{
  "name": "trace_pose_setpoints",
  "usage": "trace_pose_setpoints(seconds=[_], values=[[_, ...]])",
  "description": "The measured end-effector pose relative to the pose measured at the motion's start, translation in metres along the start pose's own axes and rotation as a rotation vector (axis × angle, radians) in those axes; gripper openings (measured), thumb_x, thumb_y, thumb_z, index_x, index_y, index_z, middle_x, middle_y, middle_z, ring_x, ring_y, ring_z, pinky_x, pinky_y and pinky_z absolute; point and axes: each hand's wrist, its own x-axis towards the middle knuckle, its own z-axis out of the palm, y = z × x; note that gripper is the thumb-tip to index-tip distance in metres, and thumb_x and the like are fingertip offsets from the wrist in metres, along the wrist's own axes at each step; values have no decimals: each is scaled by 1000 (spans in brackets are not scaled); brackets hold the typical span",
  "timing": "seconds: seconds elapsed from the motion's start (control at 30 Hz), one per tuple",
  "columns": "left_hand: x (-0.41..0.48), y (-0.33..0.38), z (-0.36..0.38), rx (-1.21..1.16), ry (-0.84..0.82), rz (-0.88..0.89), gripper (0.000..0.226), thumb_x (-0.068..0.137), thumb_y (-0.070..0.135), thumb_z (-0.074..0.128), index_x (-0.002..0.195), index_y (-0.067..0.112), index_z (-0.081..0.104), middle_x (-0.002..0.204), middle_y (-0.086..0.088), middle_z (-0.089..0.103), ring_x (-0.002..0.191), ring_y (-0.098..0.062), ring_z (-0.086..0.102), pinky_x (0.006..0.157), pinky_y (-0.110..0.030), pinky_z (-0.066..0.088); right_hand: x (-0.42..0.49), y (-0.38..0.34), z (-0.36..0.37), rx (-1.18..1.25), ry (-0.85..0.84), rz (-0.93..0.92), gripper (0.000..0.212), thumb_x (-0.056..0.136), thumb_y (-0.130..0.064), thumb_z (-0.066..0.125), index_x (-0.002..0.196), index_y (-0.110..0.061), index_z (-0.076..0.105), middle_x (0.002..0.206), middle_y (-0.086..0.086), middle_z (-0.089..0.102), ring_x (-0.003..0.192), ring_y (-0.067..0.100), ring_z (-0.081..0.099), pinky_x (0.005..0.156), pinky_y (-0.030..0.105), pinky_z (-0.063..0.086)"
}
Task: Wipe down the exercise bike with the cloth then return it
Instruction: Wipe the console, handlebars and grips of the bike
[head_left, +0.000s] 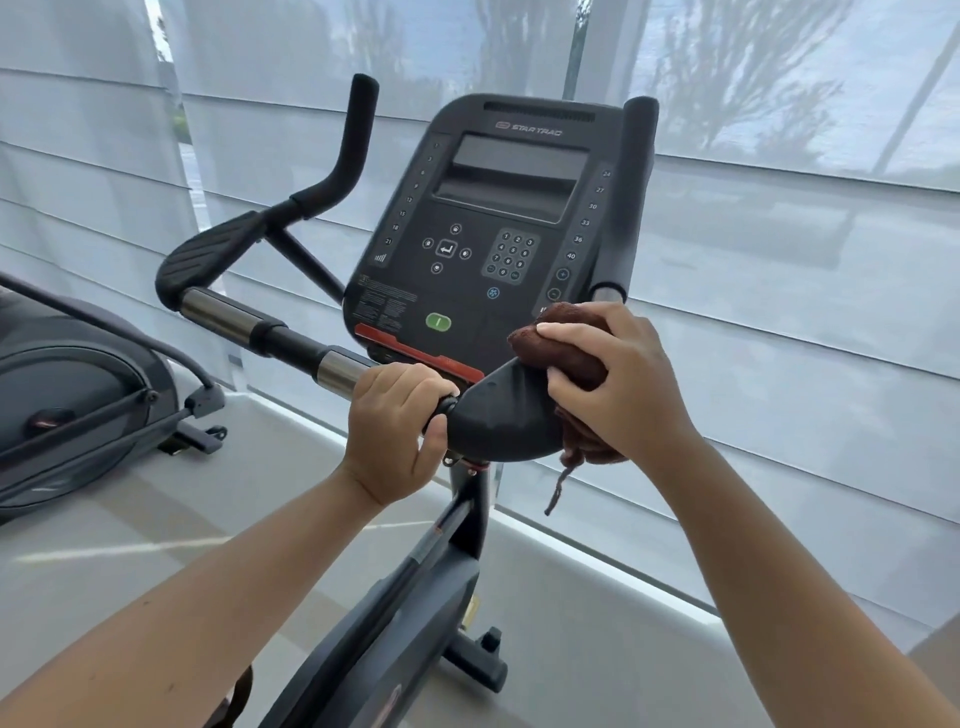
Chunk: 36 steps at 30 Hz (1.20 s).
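Head view: the bike (498, 415) fills the centre, its console (488, 228) at 12 o'clock. The right hand (618, 384) is wrapped tight around a bunched brown cloth (566, 358), pressing it on the bike's dark hub cover (498, 421) just below the console's lower right corner; a loose thread hangs down toward 6 o'clock. The left hand (395, 421), at 9 o'clock from the cloth, is closed around the handlebar (291, 338) where it meets the hub. Another machine (78, 395) stands far out at 9 o'clock, before the blinds (779, 260).
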Motion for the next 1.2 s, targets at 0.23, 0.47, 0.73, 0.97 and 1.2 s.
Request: trace_pose_setpoints(seconds=[0.23,0.47,0.73,0.97,1.2], values=[[1,-1,-5,-46,-22,34,38,84,24,33,77,4,65,74,-10,65,71,-27,58,73,-31,38,-26,-33,24,-87,277,156,34,72,-16,67,106,-23,69,115,7,59,99,32,51,85,24,37],[0,-6,-13,-91,-139,65,37,86,26,34,84,4,64,81,-10,66,78,-27,59,78,-33,35,-39,-74,61,-144,601,398,33,74,-20,64,106,-21,69,116,11,60,100,32,54,88,16,29],[-2,-11,-15,-158,-182,72,35,83,27,40,89,3,65,87,-10,68,86,-29,61,83,-34,36,-42,-92,75,-285,566,356,28,71,-22,67,99,-22,71,111,9,62,96,32,54,78,42,51],[-1,-18,-19,-218,-209,109,33,83,22,39,93,3,64,90,-10,68,87,-28,61,86,-34,35,-39,-75,49,-387,371,96,23,71,-21,68,94,-17,73,100,11,65,85,34,56,71,41,52],[1,-18,-30,-241,-305,91,35,86,22,34,96,3,63,93,-10,67,90,-29,59,87,-33,33,-38,-75,43,-326,309,135,24,73,-18,67,97,-17,72,102,12,62,89,34,53,75,41,50]])
